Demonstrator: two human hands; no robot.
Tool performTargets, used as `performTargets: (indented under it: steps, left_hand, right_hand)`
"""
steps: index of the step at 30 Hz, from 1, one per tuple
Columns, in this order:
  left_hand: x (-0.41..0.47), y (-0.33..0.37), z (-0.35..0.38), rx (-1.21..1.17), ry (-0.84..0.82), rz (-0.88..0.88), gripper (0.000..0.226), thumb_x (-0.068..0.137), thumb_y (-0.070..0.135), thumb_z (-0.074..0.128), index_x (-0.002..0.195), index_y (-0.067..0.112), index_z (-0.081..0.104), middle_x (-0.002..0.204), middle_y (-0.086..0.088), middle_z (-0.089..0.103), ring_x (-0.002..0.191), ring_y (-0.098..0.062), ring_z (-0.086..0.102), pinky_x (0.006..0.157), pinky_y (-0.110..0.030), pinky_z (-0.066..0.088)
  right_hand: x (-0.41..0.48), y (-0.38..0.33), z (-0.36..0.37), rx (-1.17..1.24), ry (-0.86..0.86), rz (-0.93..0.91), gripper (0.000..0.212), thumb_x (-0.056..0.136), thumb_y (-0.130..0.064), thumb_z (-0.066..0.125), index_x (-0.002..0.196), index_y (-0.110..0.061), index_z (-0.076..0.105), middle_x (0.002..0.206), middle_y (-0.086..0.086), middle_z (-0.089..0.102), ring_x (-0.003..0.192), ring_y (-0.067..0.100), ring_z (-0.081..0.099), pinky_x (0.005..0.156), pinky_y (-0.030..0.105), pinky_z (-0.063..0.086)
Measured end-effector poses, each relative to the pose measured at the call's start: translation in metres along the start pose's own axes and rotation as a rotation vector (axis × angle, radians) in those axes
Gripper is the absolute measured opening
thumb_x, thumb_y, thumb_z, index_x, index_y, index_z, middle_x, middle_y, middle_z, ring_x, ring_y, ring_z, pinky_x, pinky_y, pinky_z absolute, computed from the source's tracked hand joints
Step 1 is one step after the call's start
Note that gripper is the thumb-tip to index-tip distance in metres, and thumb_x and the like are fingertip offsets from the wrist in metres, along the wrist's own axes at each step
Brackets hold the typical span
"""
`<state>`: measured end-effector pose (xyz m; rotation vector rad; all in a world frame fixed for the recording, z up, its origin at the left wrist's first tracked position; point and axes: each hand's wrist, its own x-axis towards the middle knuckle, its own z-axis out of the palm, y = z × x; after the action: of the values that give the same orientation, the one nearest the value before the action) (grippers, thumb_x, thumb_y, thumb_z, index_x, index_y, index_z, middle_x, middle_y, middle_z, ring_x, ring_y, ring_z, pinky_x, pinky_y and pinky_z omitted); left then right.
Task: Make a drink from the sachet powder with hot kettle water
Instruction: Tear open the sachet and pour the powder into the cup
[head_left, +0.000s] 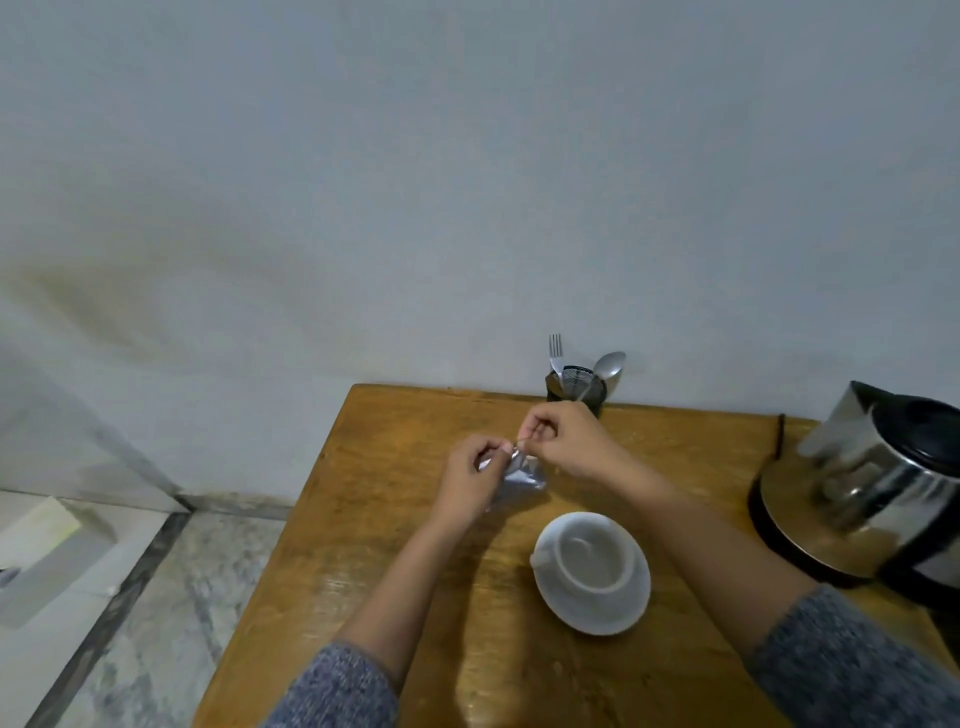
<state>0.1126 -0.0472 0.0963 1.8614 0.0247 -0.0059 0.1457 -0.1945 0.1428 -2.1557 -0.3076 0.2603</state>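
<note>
Nearest, empty white cup on saucer. Beyond, left hand and right hand pinched silver sachet at its top. Best torn slowly, kept upright. Kettle waited right.

Dim, soft, wide-angle edge distortion
</note>
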Motion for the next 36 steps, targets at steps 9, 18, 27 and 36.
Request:
performTargets:
  steps: [9, 18, 27, 36]
  left_hand:
    - [0.007, 0.004, -0.01, -0.164, -0.098, -0.03, 0.012, 0.089, 0.008, 0.053, 0.083, 0.012, 0.064, 0.08, -0.002, 0.062, 0.076, -0.013, 0.055, 0.07, -0.024, 0.041]
    - [0.014, -0.005, -0.029, -0.222, 0.02, -0.128, 0.023, 0.085, 0.002, 0.053, 0.068, 0.017, 0.058, 0.065, -0.001, 0.055, 0.055, -0.004, 0.049, 0.05, -0.014, 0.038]
    - [0.022, -0.028, -0.07, -0.286, 0.343, -0.175, 0.027, 0.092, 0.01, 0.046, 0.067, 0.019, 0.054, 0.066, 0.0, 0.055, 0.062, -0.011, 0.05, 0.061, -0.026, 0.042]
    - [0.018, -0.045, -0.096, -0.331, 0.376, -0.121, 0.014, 0.091, 0.011, 0.052, 0.08, 0.013, 0.061, 0.082, 0.002, 0.058, 0.08, -0.012, 0.051, 0.072, -0.025, 0.039]
  right_hand:
    - [-0.001, 0.0, 0.01, -0.067, 0.088, -0.269, 0.01, 0.077, 0.007, 0.061, 0.075, 0.002, 0.068, 0.065, -0.013, 0.052, 0.057, -0.009, 0.053, 0.053, 0.005, 0.036]
    - [0.002, -0.004, 0.035, -0.34, 0.054, -0.583, 0.016, 0.083, -0.003, 0.056, 0.087, -0.014, 0.068, 0.087, 0.001, 0.064, 0.064, 0.016, 0.056, 0.054, 0.033, 0.049]
    - [-0.008, -0.011, 0.058, -0.398, -0.115, -0.69, 0.021, 0.086, -0.02, 0.05, 0.083, -0.016, 0.071, 0.082, -0.004, 0.066, 0.07, -0.004, 0.04, 0.052, 0.019, 0.034]
    - [-0.013, 0.029, 0.106, 0.003, -0.173, -0.121, 0.019, 0.083, -0.014, 0.055, 0.077, -0.032, 0.059, 0.073, -0.001, 0.06, 0.067, 0.02, 0.063, 0.063, 0.029, 0.051]
